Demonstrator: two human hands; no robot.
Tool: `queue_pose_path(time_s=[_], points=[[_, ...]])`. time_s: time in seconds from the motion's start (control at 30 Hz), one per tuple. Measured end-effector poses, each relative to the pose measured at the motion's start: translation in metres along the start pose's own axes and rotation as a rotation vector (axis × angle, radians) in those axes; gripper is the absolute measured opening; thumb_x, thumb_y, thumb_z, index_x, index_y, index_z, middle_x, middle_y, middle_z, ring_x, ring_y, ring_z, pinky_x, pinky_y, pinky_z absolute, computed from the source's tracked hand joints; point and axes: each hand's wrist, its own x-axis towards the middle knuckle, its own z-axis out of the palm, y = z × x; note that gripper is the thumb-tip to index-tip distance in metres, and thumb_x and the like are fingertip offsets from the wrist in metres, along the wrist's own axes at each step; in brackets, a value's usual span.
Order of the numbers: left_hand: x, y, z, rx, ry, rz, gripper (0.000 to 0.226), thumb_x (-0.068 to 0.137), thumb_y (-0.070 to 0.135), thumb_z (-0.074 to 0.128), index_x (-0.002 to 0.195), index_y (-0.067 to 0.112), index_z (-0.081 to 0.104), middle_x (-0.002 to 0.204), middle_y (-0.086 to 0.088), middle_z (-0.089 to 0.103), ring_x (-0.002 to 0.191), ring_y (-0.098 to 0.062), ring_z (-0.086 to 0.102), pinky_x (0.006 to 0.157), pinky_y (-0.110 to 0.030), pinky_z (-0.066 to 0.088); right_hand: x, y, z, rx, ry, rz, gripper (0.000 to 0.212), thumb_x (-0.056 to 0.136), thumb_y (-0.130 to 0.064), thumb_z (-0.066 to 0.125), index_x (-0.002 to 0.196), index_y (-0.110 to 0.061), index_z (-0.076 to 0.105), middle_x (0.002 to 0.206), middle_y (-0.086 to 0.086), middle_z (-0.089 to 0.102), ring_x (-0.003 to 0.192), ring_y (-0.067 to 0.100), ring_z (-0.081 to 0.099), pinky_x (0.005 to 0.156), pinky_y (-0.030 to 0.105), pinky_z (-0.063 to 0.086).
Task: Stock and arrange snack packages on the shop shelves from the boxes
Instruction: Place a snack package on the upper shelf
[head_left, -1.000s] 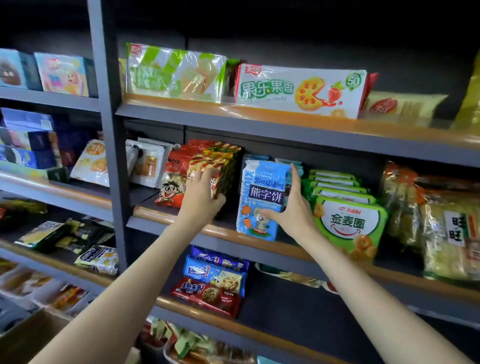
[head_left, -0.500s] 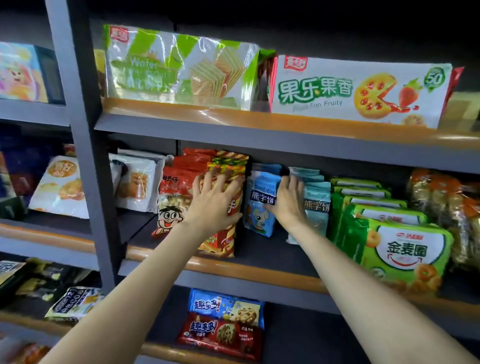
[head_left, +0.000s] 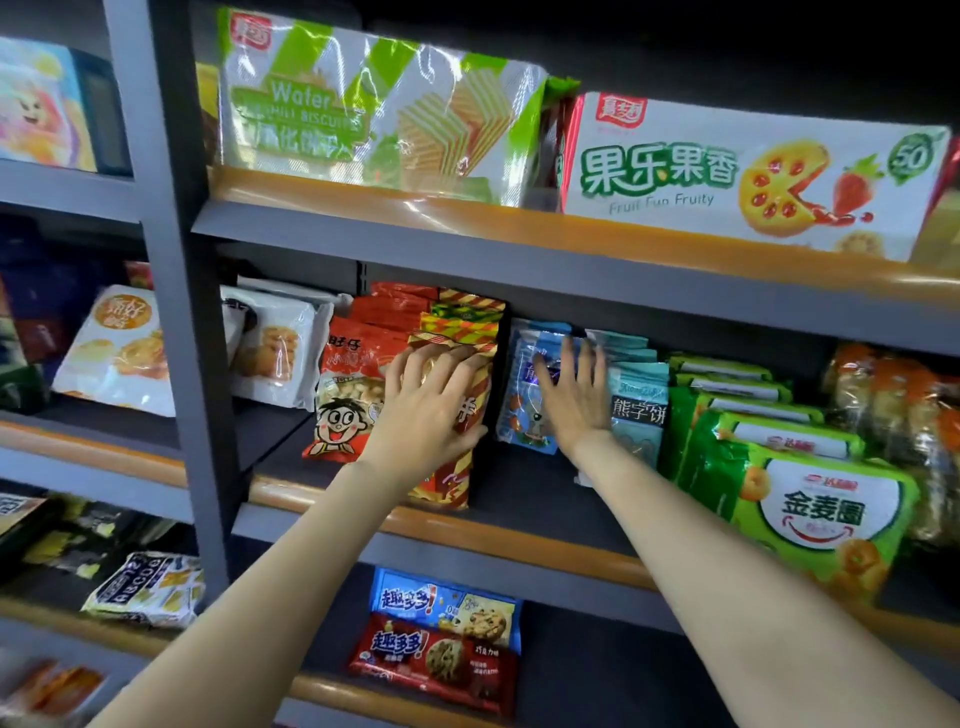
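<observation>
A blue plastic packet of bear-shaped biscuits stands upright on the middle shelf, set back from the shelf's front edge, with paler blue packets of the same kind in a row just beside it. A red-and-gold striped snack packet stands upright near the front edge, touching a red cartoon-boy bag beside it.

1 head-worn view, close, facing forward and slightly down at the middle shelf.

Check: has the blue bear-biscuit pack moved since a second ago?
Yes. The blue bear-biscuit pack has gone from the orange shelf lip back into its row, under the right hand.
</observation>
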Motion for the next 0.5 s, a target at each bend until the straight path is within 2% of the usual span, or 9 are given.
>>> queue_pose_path(time_s=[0.1,0.17,0.27,0.37,0.43,0.5], points=[[0.001,0.001,0.006,0.014,0.027,-0.003,0.069,0.064,0.039,0.078,0.121,0.014,0.047,0.116,-0.008,0.060,0.112,-0.029,0.040,0.095,-0.052,0.040,0.007,-0.001,0.002,0.014,-0.019,-0.018,0.082,0.090,-0.020,0.058,0.150,-0.019,0.004,0.156,0.021,0.004,0.142,0.042,0.011,0.112,0.055,-0.010],[0.001,0.000,0.012,0.013,0.046,-0.018,0.061,0.070,0.041,0.068,0.121,0.015,0.048,0.118,-0.008,0.060,0.113,-0.028,0.039,0.100,-0.050,0.035,0.009,-0.001,0.005,0.057,0.024,-0.032,0.082,0.091,-0.022,0.058,0.151,-0.020,0.002,0.158,0.014,0.002,0.143,0.040,0.008,0.112,0.055,-0.012],[-0.001,0.001,0.016,-0.015,0.081,-0.024,0.055,0.076,0.044,0.050,0.122,0.014,0.046,0.121,-0.010,0.059,0.115,-0.028,0.040,0.105,-0.047,0.023,-0.002,0.001,0.008,0.064,0.066,-0.052,0.080,0.090,-0.013,0.055,0.151,-0.020,0.003,0.158,0.012,-0.005,0.143,0.043,-0.004,0.110,0.055,-0.014],[-0.003,0.003,0.011,-0.021,0.072,-0.020,0.054,0.077,0.042,0.049,0.123,0.014,0.044,0.123,-0.011,0.057,0.118,-0.027,0.040,0.107,-0.046,0.021,-0.020,0.007,0.001,0.083,0.134,-0.056,0.080,0.086,-0.005,0.057,0.150,-0.019,0.011,0.157,0.018,-0.006,0.142,0.044,-0.005,0.109,0.057,-0.014],[-0.004,0.008,0.006,-0.006,0.072,-0.016,0.055,0.077,0.042,0.050,0.123,0.013,0.044,0.126,-0.014,0.054,0.120,-0.027,0.039,0.108,-0.046,0.021,-0.032,0.011,-0.007,0.111,0.162,-0.086,0.072,0.087,-0.006,0.057,0.148,-0.015,0.020,0.156,0.019,0.002,0.143,0.042,0.001,0.109,0.058,-0.012],[-0.010,0.015,-0.001,0.020,0.068,-0.044,0.054,0.077,0.041,0.051,0.123,0.012,0.047,0.129,-0.014,0.051,0.122,-0.028,0.040,0.109,-0.045,0.022,-0.044,0.013,-0.011,0.156,0.248,-0.123,0.065,0.081,-0.009,0.067,0.140,-0.010,0.039,0.151,0.023,0.022,0.140,0.042,0.019,0.111,0.060,0.000]])
